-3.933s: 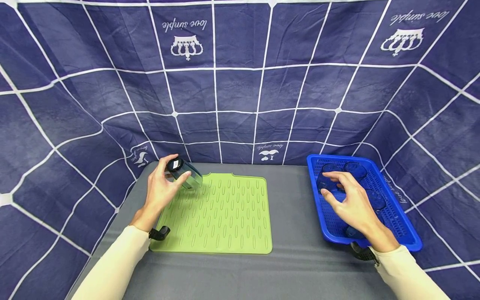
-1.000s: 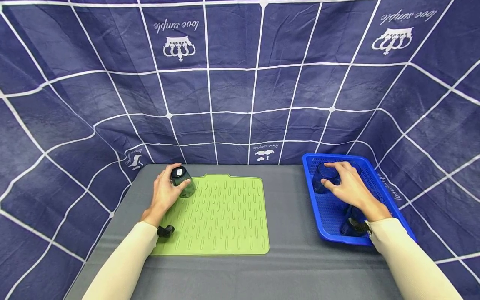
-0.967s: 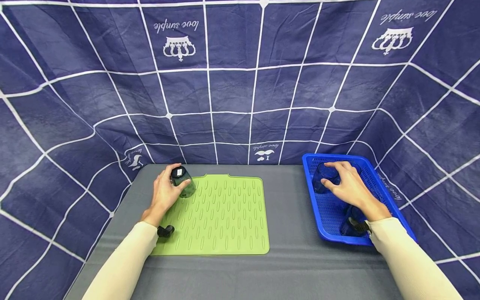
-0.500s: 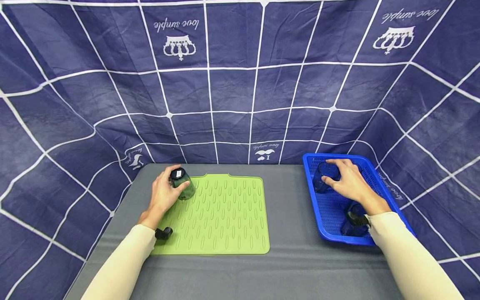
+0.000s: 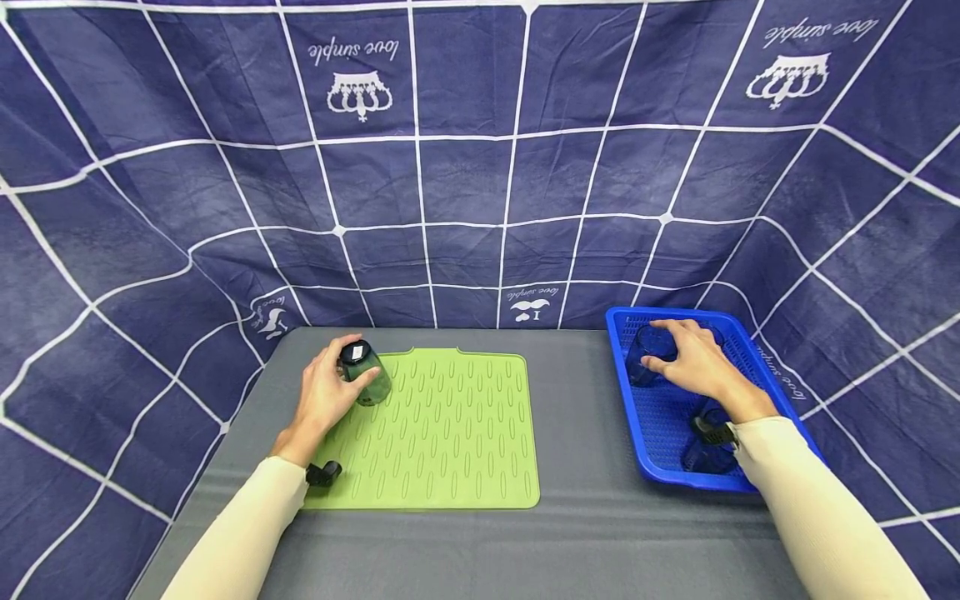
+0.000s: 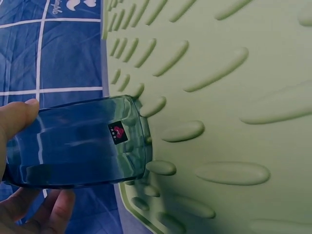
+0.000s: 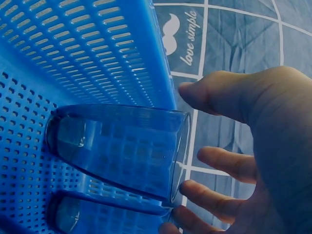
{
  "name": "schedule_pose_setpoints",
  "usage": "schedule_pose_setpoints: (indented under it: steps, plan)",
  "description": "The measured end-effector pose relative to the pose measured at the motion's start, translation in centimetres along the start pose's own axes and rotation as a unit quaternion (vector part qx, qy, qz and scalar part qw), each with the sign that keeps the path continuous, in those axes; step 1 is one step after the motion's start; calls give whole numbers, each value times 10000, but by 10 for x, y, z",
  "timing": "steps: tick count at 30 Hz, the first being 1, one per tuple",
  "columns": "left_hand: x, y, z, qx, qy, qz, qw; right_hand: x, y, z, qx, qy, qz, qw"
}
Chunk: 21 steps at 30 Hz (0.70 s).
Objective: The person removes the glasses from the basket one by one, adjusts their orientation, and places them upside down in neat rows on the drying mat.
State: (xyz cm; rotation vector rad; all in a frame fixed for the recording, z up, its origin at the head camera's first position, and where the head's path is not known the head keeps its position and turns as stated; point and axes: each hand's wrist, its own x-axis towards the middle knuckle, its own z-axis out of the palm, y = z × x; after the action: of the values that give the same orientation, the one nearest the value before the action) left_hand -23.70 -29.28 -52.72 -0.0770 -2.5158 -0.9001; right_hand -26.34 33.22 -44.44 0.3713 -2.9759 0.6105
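Note:
My left hand [image 5: 326, 396] grips a bluish drinking glass [image 5: 367, 375] round its base, thumb on one side and fingers on the other. The glass is mouth down, its rim right at the back left corner of the green ridged mat [image 5: 450, 442]. A small dark sticker shows near that rim in the left wrist view. Over the blue basket [image 5: 641, 450], my right hand [image 5: 701, 362] is spread at the mouth of an upright glass [image 7: 122, 146], thumb and fingers apart on either side. Another glass [image 7: 107, 214] stands close beside that one.
A further glass [image 5: 705, 454] is in the front part of the basket, below my right wrist. Grey cloth [image 5: 577, 417] lies between mat and basket. Blue checked curtain [image 5: 472, 183] encloses the back and sides.
The glass in my left hand, earlier tilted over the mat, has straightened and lately shifted slightly nearer me. My right hand has moved to the back left glass in the basket.

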Motion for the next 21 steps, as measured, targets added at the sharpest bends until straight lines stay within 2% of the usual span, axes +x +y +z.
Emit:
schedule_pose_setpoints:
  steps: [7, 21]
  plan:
    - [-1, -2, 1, 14, -30, 146, 9999, 4, 1, 0, -68, -27, -166, 9998]
    - [-3, 0, -1, 0, -126, 92, 9999, 13, 5, 1, -265, -132, -280, 9992]
